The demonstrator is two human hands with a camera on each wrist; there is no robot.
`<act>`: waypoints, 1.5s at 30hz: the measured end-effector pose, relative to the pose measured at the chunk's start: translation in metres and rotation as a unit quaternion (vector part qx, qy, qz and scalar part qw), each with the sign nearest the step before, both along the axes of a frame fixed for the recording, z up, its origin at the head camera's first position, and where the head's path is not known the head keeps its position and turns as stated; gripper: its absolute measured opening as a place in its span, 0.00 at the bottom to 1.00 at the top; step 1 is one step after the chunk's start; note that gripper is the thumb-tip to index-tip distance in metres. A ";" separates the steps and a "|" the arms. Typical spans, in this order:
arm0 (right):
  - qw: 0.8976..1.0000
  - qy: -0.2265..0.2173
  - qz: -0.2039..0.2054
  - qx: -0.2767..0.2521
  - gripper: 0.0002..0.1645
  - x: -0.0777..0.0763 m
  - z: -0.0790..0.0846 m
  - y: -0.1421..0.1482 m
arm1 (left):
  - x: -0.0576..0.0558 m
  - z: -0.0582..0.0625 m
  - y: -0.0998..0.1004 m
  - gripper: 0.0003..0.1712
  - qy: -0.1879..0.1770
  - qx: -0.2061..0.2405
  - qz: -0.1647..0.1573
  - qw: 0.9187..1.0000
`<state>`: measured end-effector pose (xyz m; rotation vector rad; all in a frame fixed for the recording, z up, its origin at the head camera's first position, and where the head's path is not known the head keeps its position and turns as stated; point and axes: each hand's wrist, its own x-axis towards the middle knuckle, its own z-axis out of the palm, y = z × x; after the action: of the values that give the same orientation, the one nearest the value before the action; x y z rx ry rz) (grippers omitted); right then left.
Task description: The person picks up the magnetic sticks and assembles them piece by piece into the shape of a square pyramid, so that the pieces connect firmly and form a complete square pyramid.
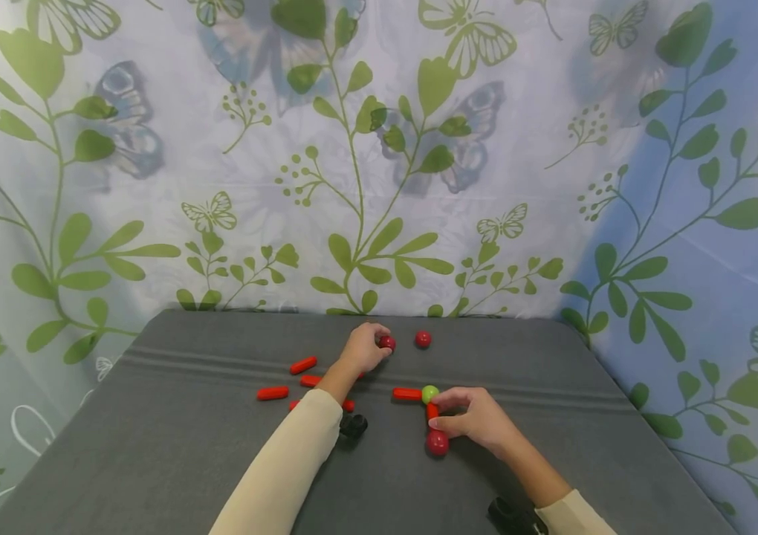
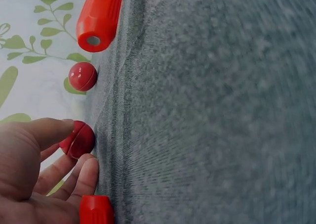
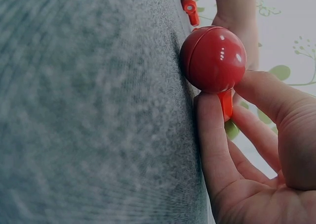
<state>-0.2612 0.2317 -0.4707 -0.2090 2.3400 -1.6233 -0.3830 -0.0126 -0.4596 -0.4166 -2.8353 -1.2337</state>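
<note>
On the grey cloth my left hand (image 1: 374, 344) curls round a small red ball (image 1: 387, 342) near the far edge. In the left wrist view that red ball (image 2: 79, 139) sits between my thumb (image 2: 34, 135) and fingers. A second red ball (image 1: 423, 339) lies loose just to its right. My right hand (image 1: 444, 416) pinches a short orange stick (image 1: 432, 411) that joins a green ball (image 1: 429, 394) to a larger red ball (image 1: 437, 443). Another orange stick (image 1: 407, 394) juts left from the green ball. In the right wrist view the large red ball (image 3: 213, 58) sits above my fingers (image 3: 212, 135).
Several loose orange sticks (image 1: 273, 393) lie left of my left forearm, one of them further back (image 1: 302, 365). The grey cloth (image 1: 151, 446) covers the table, with its far edge against a curtain (image 1: 379, 148) printed with leaves and butterflies.
</note>
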 end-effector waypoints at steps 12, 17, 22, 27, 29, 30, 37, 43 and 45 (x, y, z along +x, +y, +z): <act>1.000 0.000 -0.002 0.009 0.29 0.001 0.001 0.000 | -0.008 -0.006 0.003 0.16 -0.026 0.000 0.018 0.999; 1.000 0.002 -0.001 0.010 0.29 0.001 0.001 0.000 | -0.006 -0.004 0.004 0.15 -0.019 -0.009 0.012 1.000; 1.000 0.002 0.002 0.009 0.29 0.001 0.002 0.000 | -0.002 -0.002 0.001 0.18 -0.016 -0.025 -0.010 1.000; 1.000 0.001 0.002 0.008 0.29 0.001 0.002 0.000 | 0.002 -0.002 -0.002 0.17 -0.023 -0.035 -0.044 0.998; 1.000 0.000 0.002 0.006 0.29 0.001 0.003 0.000 | 0.005 -0.001 -0.003 0.16 -0.022 -0.032 -0.055 0.998; 1.000 0.000 0.002 0.005 0.28 0.001 0.003 0.000 | 0.007 0.000 -0.005 0.16 -0.021 -0.030 -0.060 0.998; 1.000 0.001 0.006 -0.002 0.29 0.002 0.003 0.001 | 0.025 0.001 -0.016 0.17 -0.025 0.003 -0.089 0.996; 1.000 0.005 0.011 -0.005 0.28 0.001 0.000 0.002 | 0.039 0.003 -0.028 0.21 -0.023 0.012 -0.116 0.993; 1.000 0.005 0.010 -0.005 0.28 0.001 0.000 0.002 | 0.043 0.004 -0.030 0.21 -0.018 0.011 -0.126 0.992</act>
<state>-0.2606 0.2342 -0.4706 -0.2432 2.3298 -1.6298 -0.3398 -0.0429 -0.4552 -0.7790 -2.8660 -1.3203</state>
